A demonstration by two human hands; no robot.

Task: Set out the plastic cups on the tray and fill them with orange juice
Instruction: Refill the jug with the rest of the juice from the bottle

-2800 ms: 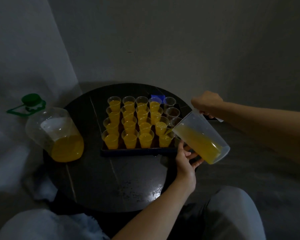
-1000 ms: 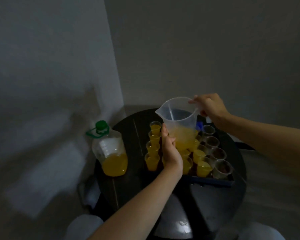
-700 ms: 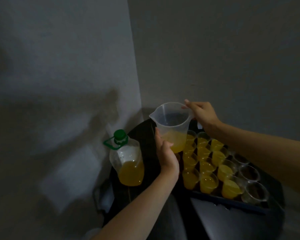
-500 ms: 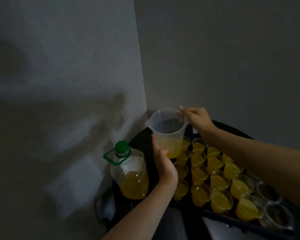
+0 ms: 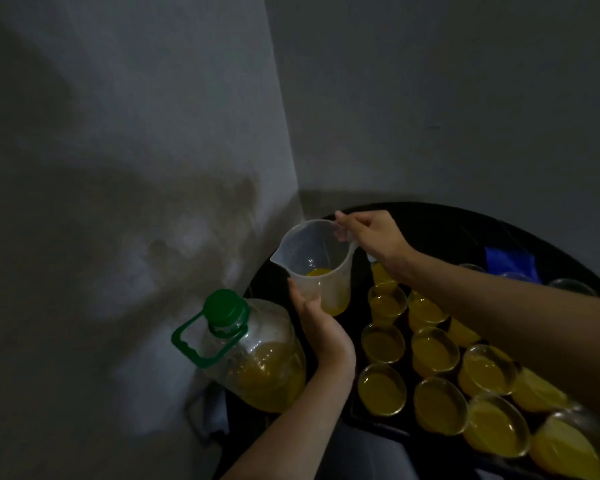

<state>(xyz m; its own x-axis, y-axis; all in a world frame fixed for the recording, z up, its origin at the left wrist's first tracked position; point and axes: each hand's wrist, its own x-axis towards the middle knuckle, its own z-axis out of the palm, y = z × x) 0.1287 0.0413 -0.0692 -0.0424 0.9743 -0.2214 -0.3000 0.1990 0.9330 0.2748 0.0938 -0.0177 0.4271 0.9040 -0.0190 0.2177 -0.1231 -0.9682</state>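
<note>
Cups [image 5: 381, 389] filled with orange juice [image 5: 435, 351] stand in close rows on the dark tray [image 5: 395, 432] at the near right, rims almost touching. The tray lies on a round black tabletop [image 5: 447, 230] that sits in a corner of the room.

Just left of the tray's near corner stands a big clear bottle [image 5: 257, 358] with a green cap [image 5: 224, 306] and a green carry handle [image 5: 191, 341]. Juice fills only its lower part.

Between bottle and tray the left hand [image 5: 323, 330] reaches up from the near edge. Its grip is spread, with palm and straight fingers against the lower left side of a translucent measuring jug [image 5: 316, 258] and the thumb pointing up along its side.

The jug is upright, held above the left part of the tabletop just left of the far cups. Its spout is turned left towards the wall [image 5: 118, 133], and a shallow pool of juice lies in its bottom.

The right hand [image 5: 371, 233] comes across over the cups from the right. Its grip pinches the jug's handle at the far-right rim, fingers curled about it and forefinger laid along the rim.

Farther right, past the forearm, something blue [image 5: 508, 261] lies on the tabletop beside a few clear cups [image 5: 572, 285]. The light is too dim to tell what they contain.
</note>
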